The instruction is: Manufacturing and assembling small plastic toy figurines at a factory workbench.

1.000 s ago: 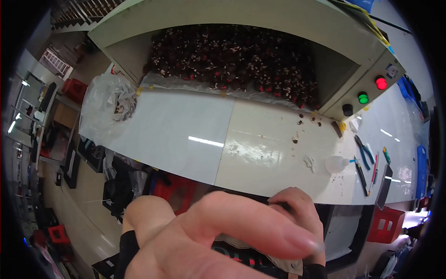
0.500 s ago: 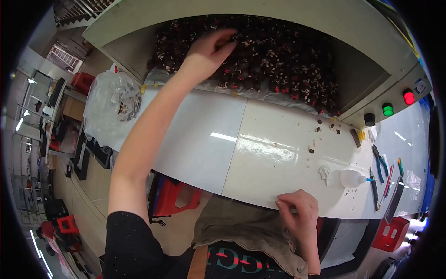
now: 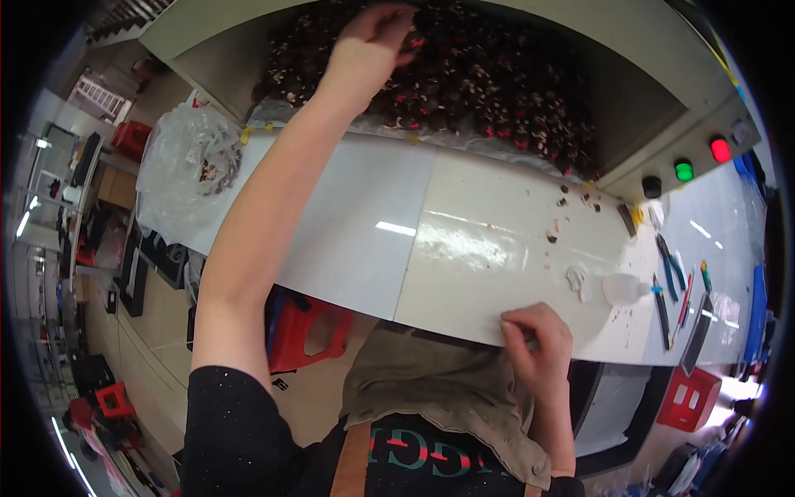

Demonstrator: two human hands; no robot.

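Observation:
My left hand [image 3: 374,40] reaches across the table into a recessed grey housing. Its fingers are bent and apart over a wide heap of small dark brown round pieces [image 3: 513,91], flecked with pale and red bits. Motion blurs the fingertips, and nothing shows held in them. At the table's front edge, my right hand [image 3: 542,344] is curled, with thumb and forefinger tips close together. Anything between those tips is too small to make out.
Left of my arm lies a clear plastic bag [image 3: 178,178] with small pieces inside. A white squeeze bottle [image 3: 623,290], pliers [image 3: 669,267] and other hand tools lie on the right. Crumbs dot the tabletop. The housing [image 3: 625,170] has lit red and green buttons. A red stool [image 3: 306,335] stands below.
My left hand has moved farther over the heap, toward the back. The whole view has shifted slightly. My right hand stays by the table edge, still curled.

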